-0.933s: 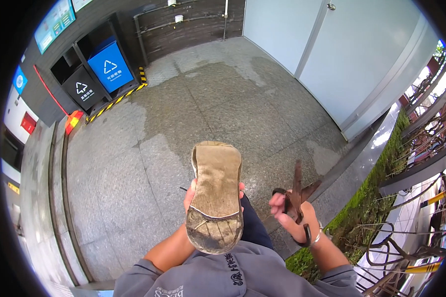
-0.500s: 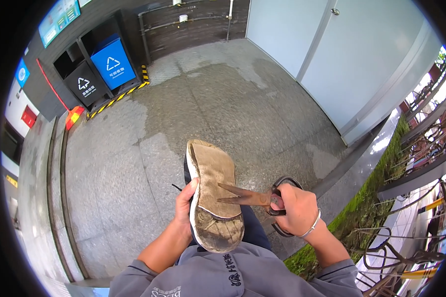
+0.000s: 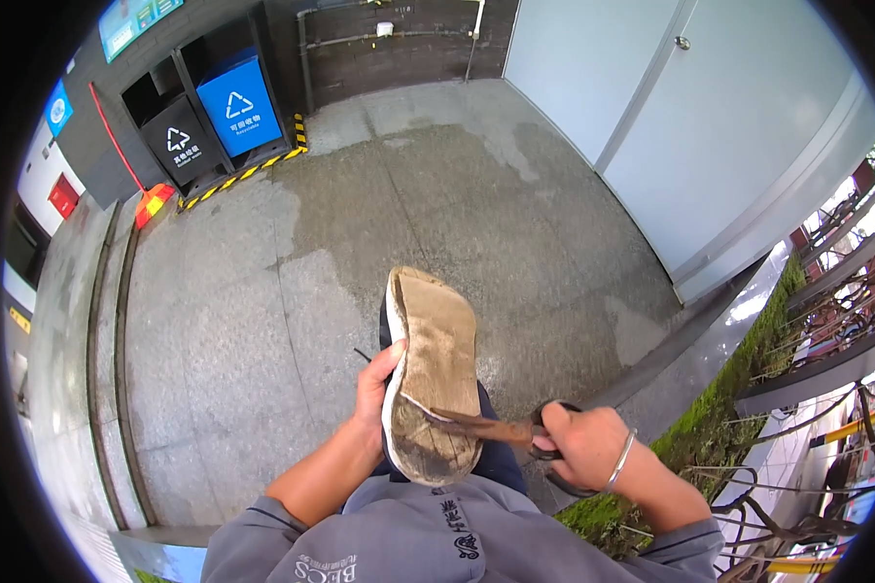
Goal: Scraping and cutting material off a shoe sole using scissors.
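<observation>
My left hand (image 3: 373,387) is closed round the side of a worn shoe (image 3: 432,340) with a white rim, held sole up over my dark-trousered leg. The sole has a beige upper stretch and a darker, cracked rounded end nearest me. My right hand (image 3: 583,445) grips the black handles of large scissors (image 3: 504,431) with rust-brown blades. The blades lie across the lower part of the sole, at the seam above the cracked end; their tips are hard to make out.
Tiled floor (image 3: 214,369) with wet patches. Back left: black bin (image 3: 170,146), blue bin (image 3: 238,102), striped floor tape and broom (image 3: 154,204). Steps (image 3: 107,340) at left. White door panels (image 3: 719,136) at back right. Mossy strip (image 3: 710,408) and tangled dark branches along the right.
The scissors, earlier raised beside the shoe, swung onto the sole, then moved down toward its cracked end. The shoe has turned slightly, showing more of its white left edge.
</observation>
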A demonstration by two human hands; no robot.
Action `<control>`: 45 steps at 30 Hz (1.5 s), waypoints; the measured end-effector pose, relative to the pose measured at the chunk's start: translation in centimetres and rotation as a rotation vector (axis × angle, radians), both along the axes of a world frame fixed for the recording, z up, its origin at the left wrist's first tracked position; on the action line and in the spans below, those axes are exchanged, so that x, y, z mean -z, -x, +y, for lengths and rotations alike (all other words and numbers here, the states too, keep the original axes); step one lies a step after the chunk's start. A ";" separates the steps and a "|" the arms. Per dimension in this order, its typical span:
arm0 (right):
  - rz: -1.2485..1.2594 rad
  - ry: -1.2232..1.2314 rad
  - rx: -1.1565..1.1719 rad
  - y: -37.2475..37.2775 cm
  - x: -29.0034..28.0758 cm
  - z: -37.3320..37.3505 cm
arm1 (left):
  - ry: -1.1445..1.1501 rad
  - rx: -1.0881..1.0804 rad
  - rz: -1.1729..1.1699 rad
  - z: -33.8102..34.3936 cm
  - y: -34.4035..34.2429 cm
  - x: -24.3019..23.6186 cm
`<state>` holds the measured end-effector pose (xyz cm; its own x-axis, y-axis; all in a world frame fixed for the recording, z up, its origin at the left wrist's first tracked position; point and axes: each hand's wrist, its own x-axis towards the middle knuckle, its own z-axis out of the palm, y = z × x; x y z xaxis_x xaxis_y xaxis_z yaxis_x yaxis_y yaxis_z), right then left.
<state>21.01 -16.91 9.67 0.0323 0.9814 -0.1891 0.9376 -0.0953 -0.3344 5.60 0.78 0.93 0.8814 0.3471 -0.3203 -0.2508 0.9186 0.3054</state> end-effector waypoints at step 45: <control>0.256 -0.322 0.363 1.3 3.9 -3.1 | 0.036 0.065 -0.424 1.5 -0.6 0.6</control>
